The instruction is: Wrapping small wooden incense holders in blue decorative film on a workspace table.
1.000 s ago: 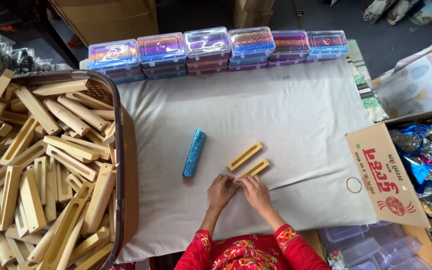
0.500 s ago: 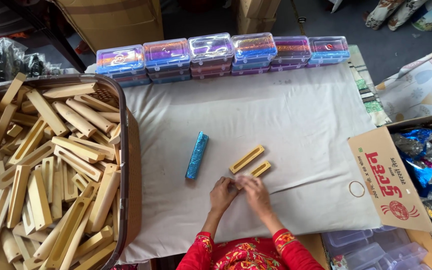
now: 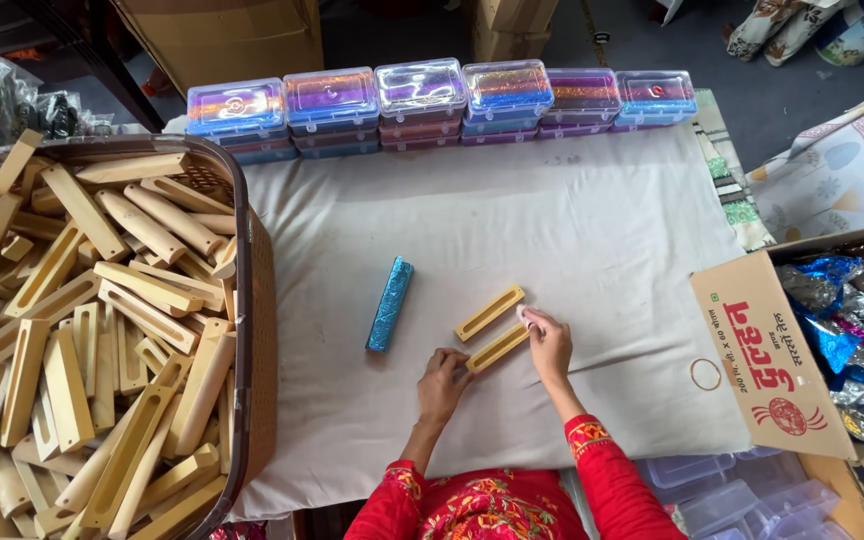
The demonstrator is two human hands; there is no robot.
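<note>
Two pale wooden slotted bars lie side by side on a white cloth (image 3: 572, 230). My left hand (image 3: 444, 382) pinches the lower end of the nearer bar (image 3: 497, 348). At that bar's upper end, my right hand (image 3: 549, 342) holds a small white thing between its fingertips. The second bar (image 3: 489, 313) lies just beyond, untouched. A bar wrapped in shiny blue foil (image 3: 390, 303) rests to the left of both hands.
A brown basket (image 3: 252, 270) heaped with wooden bars stands at the left. A row of iridescent plastic boxes (image 3: 432, 100) lines the far edge. At the right is a cardboard box (image 3: 767, 350) of foil wrappers, with a rubber band (image 3: 705, 374) beside it.
My hands have spread apart along the nearer bar: the right moved up to its far end, the left stayed at the near end. The view has shifted slightly.
</note>
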